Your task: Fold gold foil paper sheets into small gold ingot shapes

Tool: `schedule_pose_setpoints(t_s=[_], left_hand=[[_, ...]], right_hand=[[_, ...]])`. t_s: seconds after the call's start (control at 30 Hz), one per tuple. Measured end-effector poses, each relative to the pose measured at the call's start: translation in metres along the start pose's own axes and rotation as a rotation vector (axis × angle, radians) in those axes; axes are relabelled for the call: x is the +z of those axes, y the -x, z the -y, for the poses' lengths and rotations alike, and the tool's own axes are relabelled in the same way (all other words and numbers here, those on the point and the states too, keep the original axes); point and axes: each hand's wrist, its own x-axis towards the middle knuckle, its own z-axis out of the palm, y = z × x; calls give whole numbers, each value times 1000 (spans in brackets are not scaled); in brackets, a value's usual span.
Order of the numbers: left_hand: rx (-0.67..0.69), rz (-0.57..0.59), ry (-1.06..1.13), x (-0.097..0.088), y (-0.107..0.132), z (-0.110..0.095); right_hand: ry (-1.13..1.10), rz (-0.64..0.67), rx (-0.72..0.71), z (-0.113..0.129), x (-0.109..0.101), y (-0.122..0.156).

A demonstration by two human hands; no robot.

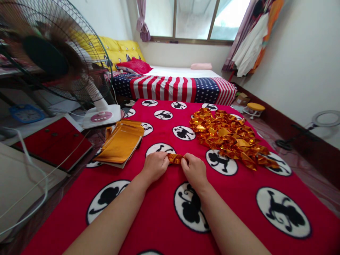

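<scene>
left hand [156, 166], right hand [195, 170]: fingers curled closed, pinching opposite ends of foil [175, 158] | foil: over cloth [164, 219]; between stack [122, 140] and heap [225, 131] | step: shaping, apparently; next: likely calls for even pressure — both ends

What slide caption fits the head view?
Left hand and right hand grip folded gold foil over red patterned cloth, between stacked gold sheets and a folded-foil pile.

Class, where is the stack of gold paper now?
In the head view, the paper stack lies on the left side of the red cloth, near the fan base and left of the left hand.
</scene>
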Motion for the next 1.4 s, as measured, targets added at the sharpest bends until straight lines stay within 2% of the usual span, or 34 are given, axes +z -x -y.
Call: schedule_pose_setpoints(t_s=[0.63, 1.4], left_hand=[[-32, -39, -74, 4, 1, -5], [-31, -48, -51, 6, 0, -3]], right_hand=[[-6, -8, 2, 0, 1, 0], [-20, -5, 7, 0, 0, 0]])
